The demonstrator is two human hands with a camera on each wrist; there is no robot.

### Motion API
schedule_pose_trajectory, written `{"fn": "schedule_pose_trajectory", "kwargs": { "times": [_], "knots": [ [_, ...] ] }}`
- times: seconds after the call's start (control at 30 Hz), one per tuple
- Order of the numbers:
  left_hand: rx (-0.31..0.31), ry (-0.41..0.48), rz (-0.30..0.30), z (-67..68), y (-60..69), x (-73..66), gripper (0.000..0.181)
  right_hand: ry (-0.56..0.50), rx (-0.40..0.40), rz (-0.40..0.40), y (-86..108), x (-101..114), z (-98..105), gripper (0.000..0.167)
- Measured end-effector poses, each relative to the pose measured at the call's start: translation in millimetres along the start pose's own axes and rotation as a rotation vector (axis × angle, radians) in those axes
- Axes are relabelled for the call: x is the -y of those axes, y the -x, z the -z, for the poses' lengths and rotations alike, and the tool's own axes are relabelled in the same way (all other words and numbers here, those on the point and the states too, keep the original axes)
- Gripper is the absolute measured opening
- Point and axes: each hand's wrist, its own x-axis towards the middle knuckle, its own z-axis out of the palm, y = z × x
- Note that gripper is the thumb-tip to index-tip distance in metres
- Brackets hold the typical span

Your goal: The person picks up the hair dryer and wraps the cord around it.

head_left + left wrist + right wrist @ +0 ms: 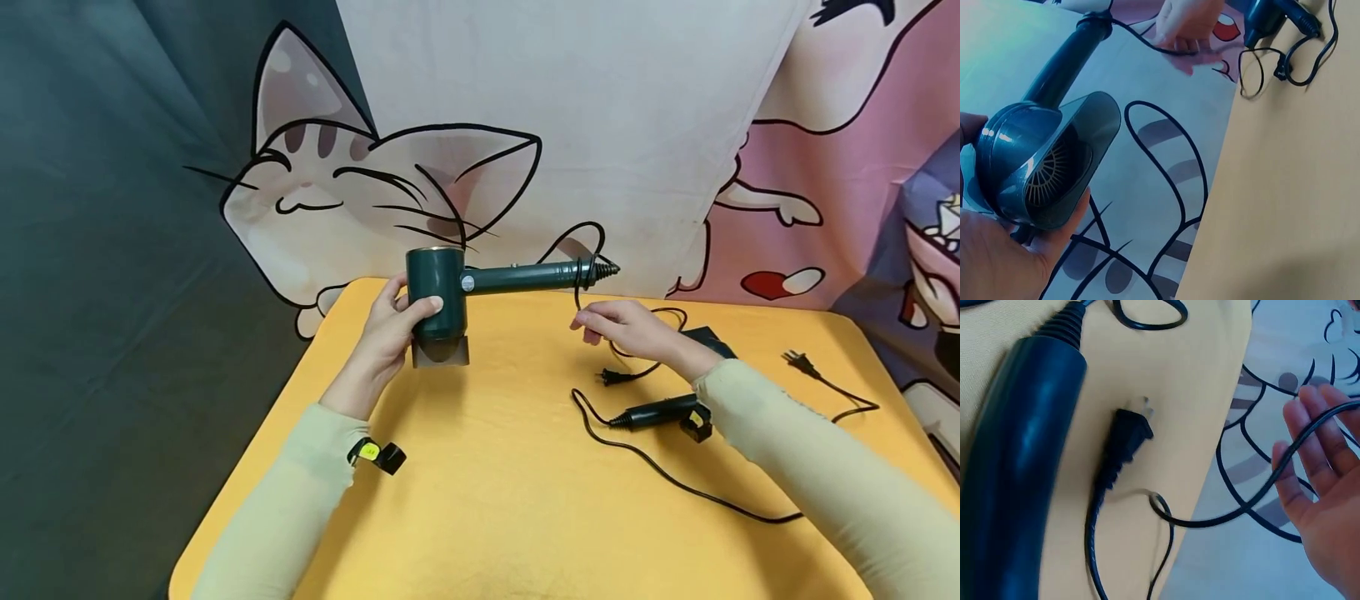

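Observation:
My left hand (393, 327) grips the barrel of a dark green hair dryer (437, 287), holding it above the table. The thumb lies across the near side of the barrel. A translucent nozzle (1094, 128) points down, its grille visible in the left wrist view, and the handle (525, 277) stretches right. From the handle's end the black cord (1235, 517) runs to my right hand (626, 327), which pinches it by thumb and index finger. The other fingers extend beside it; the right wrist view leaves out the thumb. The plug (617, 377) lies on the table below this hand.
A second dark handled appliance (652, 414) lies under the right forearm, its cord (675, 483) looping over the yellow table (480, 500). Another plug (799, 362) sits at the far right. A cartoon-printed cloth (585, 100) stands behind the table.

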Motion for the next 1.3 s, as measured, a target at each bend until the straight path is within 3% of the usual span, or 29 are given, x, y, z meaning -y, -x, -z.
{"fn": "schedule_pose_trajectory", "kwargs": {
  "times": [0.17, 0.37, 0.53, 0.73, 1.0, 1.3],
  "knots": [
    [0.043, -0.014, -0.008, 2.5, 0.5, 2.2, 0.063, -0.072, 0.056, -0.031, -2.3, -5.5, 18.4, 0.030],
    [0.086, -0.034, -0.017, 3.9, -0.1, 5.7, 0.059, -0.090, 0.103, -0.138, -8.1, 2.6, 54.9, 0.024],
    [0.103, -0.039, -0.019, 4.6, 0.0, 8.5, 0.058, -0.017, 0.202, -0.158, -21.6, 18.0, 78.5, 0.030],
    [0.144, -0.058, -0.017, 1.4, 0.2, 11.8, 0.058, 0.085, 0.329, -0.151, -39.8, 39.6, 80.4, 0.024],
    [0.148, -0.091, -0.024, 0.7, -2.7, 15.5, 0.062, 0.200, 0.307, -0.136, -47.6, 66.5, 94.0, 0.021],
    [0.125, -0.135, -0.032, -0.4, -5.6, 18.4, 0.066, 0.378, 0.299, -0.039, -48.7, 105.0, 102.4, 0.024]
  ]
}}
